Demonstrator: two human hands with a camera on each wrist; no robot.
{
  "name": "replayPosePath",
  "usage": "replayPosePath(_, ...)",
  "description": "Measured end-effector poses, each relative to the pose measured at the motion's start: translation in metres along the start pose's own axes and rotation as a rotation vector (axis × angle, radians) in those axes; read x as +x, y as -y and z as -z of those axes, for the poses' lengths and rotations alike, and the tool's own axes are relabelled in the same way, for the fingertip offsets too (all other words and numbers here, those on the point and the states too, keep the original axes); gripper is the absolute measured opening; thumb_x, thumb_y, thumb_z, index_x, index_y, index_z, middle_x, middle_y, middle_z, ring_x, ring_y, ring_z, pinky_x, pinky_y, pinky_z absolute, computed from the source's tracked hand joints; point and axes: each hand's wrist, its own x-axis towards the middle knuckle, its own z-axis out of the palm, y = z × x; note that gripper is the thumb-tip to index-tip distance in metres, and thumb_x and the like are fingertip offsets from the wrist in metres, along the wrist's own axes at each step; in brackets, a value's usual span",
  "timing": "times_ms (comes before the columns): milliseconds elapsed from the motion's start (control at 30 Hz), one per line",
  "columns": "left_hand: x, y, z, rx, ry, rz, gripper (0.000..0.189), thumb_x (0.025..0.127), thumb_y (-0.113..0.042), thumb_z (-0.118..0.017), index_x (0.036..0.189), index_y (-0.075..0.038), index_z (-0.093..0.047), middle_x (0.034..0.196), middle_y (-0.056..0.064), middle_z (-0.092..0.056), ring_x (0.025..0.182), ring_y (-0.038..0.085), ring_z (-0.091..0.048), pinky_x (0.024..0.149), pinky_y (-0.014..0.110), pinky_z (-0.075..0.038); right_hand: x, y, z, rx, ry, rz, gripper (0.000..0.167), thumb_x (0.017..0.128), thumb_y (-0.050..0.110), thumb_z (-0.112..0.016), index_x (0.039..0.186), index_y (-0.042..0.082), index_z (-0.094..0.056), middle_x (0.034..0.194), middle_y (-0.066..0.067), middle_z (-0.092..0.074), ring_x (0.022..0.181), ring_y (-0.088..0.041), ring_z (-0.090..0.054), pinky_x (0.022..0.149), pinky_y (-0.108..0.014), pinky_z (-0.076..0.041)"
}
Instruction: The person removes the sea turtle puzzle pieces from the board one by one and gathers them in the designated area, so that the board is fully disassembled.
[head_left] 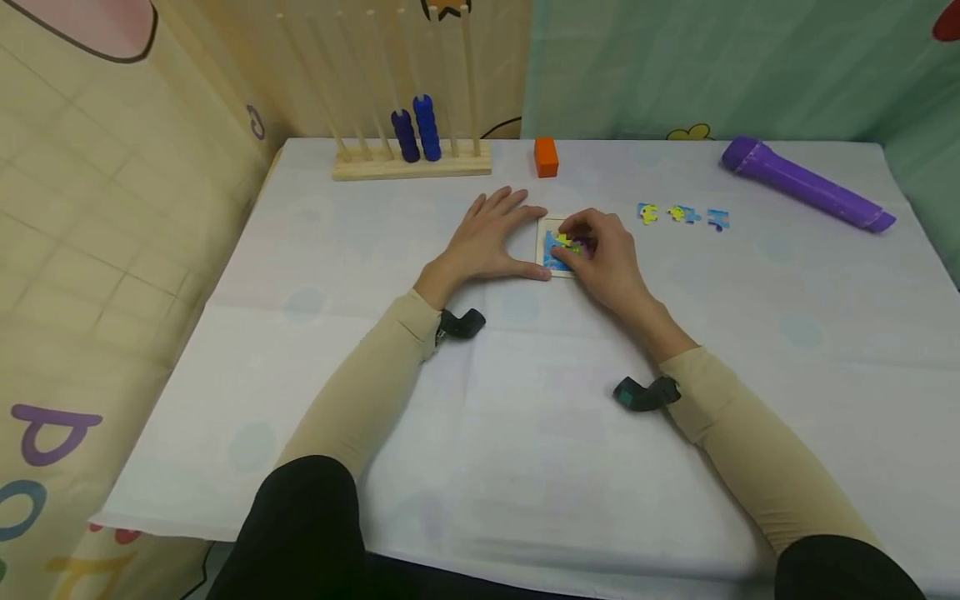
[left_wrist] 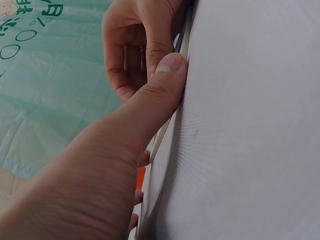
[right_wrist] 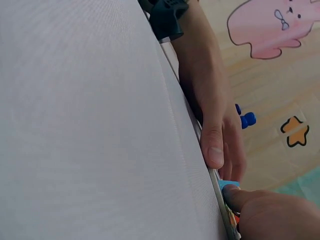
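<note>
A small wooden-framed jigsaw puzzle point(head_left: 542, 242) lies on the table, blue, yellow and green pieces visible inside it. My left hand point(head_left: 489, 237) is spread at its left side, the thumb at the near left corner and the index fingertip by the far edge. Over the right part of the frame, my right hand point(head_left: 609, 258) has its fingers bent and pinches a puzzle piece, mostly hidden beneath them. In the right wrist view a bit of blue puzzle point(right_wrist: 228, 184) shows by the right thumb. Three loose puzzle pieces point(head_left: 683, 214) lie in a row to the right.
A wooden bead rack point(head_left: 412, 169) with dark blue and blue beads stands at the back left. Beside it sits an orange block point(head_left: 546, 157). A purple microphone-shaped toy point(head_left: 810, 185) lies at the back right. Printed curtains hang behind the white-covered table point(head_left: 525, 433).
</note>
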Motion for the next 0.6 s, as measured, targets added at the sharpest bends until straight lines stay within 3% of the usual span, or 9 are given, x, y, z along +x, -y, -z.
replayPosePath(367,-0.0008,-0.0024,0.0029,-0.013,-0.003,-0.010,0.100,0.077,-0.078,-0.078,0.159,-0.032,-0.045,0.176,0.007,-0.023,0.165,0.030,-0.009,0.134,0.054,-0.001,-0.0034,-0.0003,0.0011,0.104,-0.060,0.004,0.017,0.102,0.010,-0.070,0.118,0.004,-0.068,0.110,-0.011,-0.072,0.096,-0.021,-0.062,0.080,-0.020,-0.046)
replayPosePath(600,0.0002,-0.0006,0.0003,-0.016,-0.002,-0.008,0.100,0.077,-0.078,-0.077,0.160,-0.033,-0.045,0.176,0.006,-0.022,0.165,0.029,-0.008,0.134,0.053,0.000,-0.0054,-0.0008,0.0032,0.159,-0.089,-0.032,0.017,0.103,0.013,-0.070,0.118,0.005,-0.070,0.109,-0.010,-0.073,0.093,-0.016,-0.062,0.078,-0.015,-0.046)
